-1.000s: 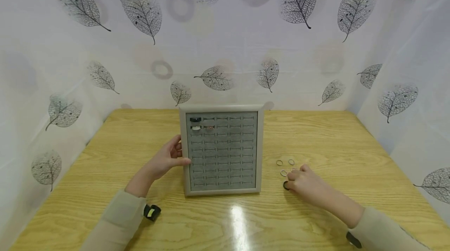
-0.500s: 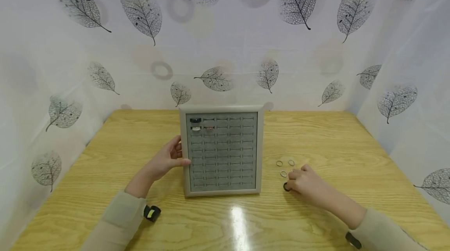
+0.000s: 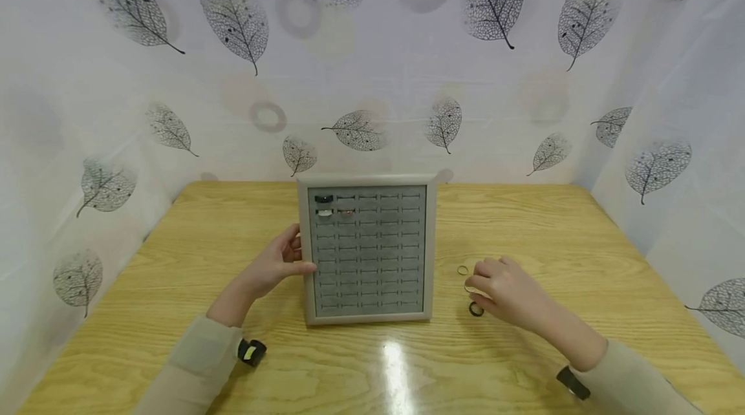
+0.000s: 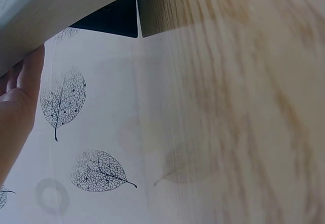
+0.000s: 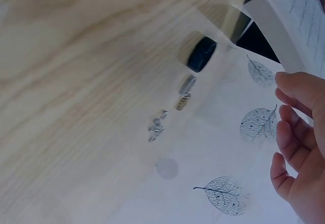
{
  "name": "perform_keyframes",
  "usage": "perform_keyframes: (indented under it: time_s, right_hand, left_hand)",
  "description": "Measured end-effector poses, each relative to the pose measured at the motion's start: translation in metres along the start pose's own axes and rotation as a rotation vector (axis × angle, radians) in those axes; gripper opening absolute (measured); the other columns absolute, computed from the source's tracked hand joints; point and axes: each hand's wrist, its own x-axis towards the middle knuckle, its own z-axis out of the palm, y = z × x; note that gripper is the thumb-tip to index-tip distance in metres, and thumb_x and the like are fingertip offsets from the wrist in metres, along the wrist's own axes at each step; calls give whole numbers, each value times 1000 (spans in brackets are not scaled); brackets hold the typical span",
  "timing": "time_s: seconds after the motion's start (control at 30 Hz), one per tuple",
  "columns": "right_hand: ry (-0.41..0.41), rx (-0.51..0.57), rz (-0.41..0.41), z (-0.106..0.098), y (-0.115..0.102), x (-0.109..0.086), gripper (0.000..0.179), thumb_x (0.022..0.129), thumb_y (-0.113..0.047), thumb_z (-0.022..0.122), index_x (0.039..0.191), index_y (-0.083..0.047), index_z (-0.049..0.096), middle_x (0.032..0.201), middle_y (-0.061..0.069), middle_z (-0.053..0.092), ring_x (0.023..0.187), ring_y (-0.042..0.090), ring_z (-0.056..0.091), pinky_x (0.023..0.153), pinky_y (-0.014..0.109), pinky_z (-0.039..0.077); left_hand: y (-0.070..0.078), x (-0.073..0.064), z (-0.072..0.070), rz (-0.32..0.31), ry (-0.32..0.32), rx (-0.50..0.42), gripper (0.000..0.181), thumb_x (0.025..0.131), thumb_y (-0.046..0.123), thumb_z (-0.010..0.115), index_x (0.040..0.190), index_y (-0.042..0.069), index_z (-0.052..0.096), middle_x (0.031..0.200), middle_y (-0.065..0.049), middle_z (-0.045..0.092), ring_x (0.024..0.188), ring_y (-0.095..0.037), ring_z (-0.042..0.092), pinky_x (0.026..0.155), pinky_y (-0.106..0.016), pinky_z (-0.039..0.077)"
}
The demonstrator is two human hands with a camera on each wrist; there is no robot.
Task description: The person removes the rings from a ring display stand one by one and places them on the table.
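Head view: the left hand [image 3: 270, 266] grips the side of the upright ring board [image 3: 369, 253]; the right hand [image 3: 509, 295], thumb and fingers parted, seemingly holds nothing, the black ring [image 5: 202, 54] just beside its thumb, the board to its left.

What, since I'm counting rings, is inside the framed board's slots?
The board holds three rings: a dark ring at top left, a white ring below it, and a reddish ring beside the white one. Their sunken parts are covered.
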Motion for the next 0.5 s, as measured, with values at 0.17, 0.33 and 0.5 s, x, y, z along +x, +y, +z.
perform_keyframes:
  time_s: [0.17, 0.33, 0.5]
  right_hand:
    - [80, 12, -20, -2, 2, 9, 17, 84, -24, 61, 78, -9, 66, 71, -2, 50, 61, 12, 43, 50, 25, 32]
    - [163, 24, -22, -5, 1, 19, 46, 95, -34, 32, 78, -9, 66, 69, -2, 48, 59, 12, 40, 49, 26, 31]
    - [212, 52, -28, -7, 0, 31, 41, 94, -32, 38, 79, -7, 67, 69, -2, 50, 58, 12, 44, 49, 26, 36]
  left_hand:
    - [0, 0, 0, 6, -9, -13, 77, 80, 1, 63, 139, 1, 12, 121, -19, 45, 102, -22, 52, 80, -34, 46]
    - [0, 0, -1, 9, -10, -8, 76, 80, 2, 63, 138, 1, 14, 119, -19, 46, 101, -22, 53, 80, -34, 46]
    - [1, 0, 0, -6, 3, 1, 77, 80, 3, 64, 139, 2, 15, 120, -20, 46, 102, -22, 52, 81, -34, 46]
